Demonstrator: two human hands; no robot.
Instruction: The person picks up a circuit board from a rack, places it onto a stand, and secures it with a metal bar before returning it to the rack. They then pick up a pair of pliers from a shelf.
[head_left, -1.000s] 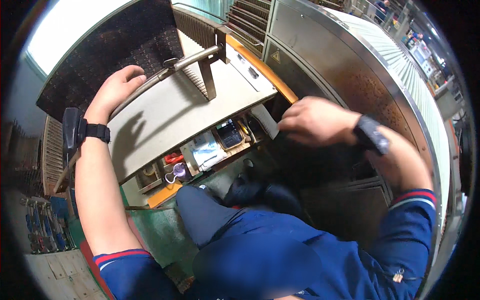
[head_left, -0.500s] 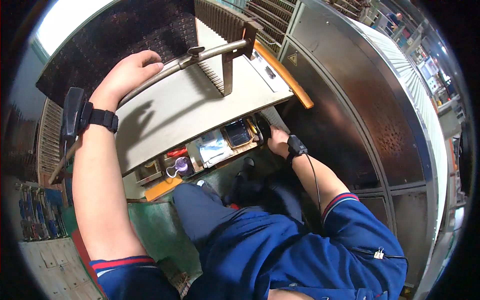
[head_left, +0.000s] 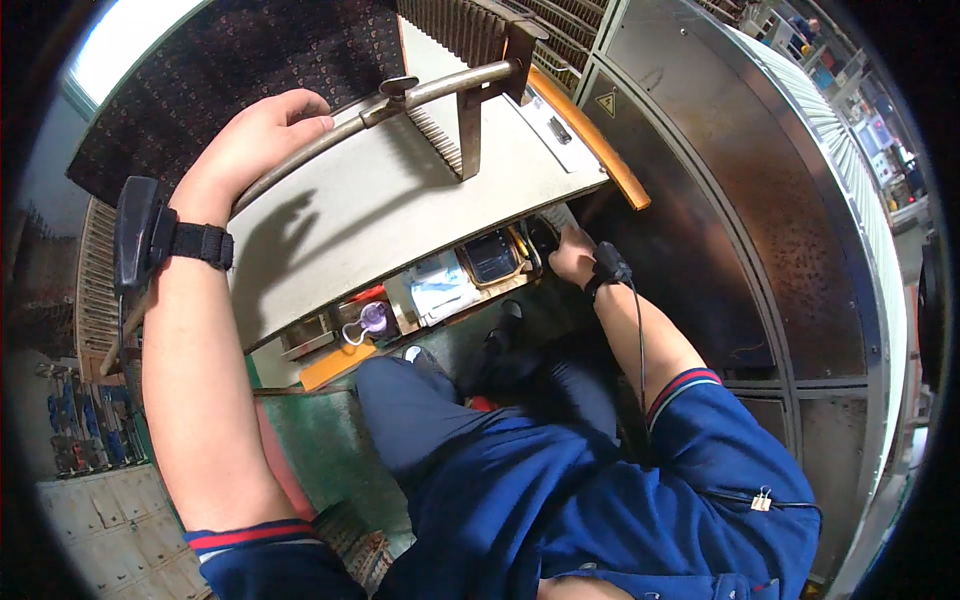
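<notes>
My left hand lies over a long metal tube above the pale worktop. Its thumb stretches along the tube, and its shadow shows the fingers apart. A clamp with a wing-shaped knob joins the tube farther along. Below the worktop's right end, my right hand is curled in shade beside the open shelf. What its fingers hold, if anything, is hidden. Just left of that hand are a dark round-edged object and a black tray.
The shelf also holds folded pale cloth or paper and a purple bottle. A toothed metal rack stands at the back. Metal cabinets rise on the right, fronted by an orange bar. A dark patterned panel curves behind my left hand.
The view has shifted slightly, so the worktop and shelf sit a little differently in it. My left hand stays on the tube; my right hand stays by the shelf's right end.
</notes>
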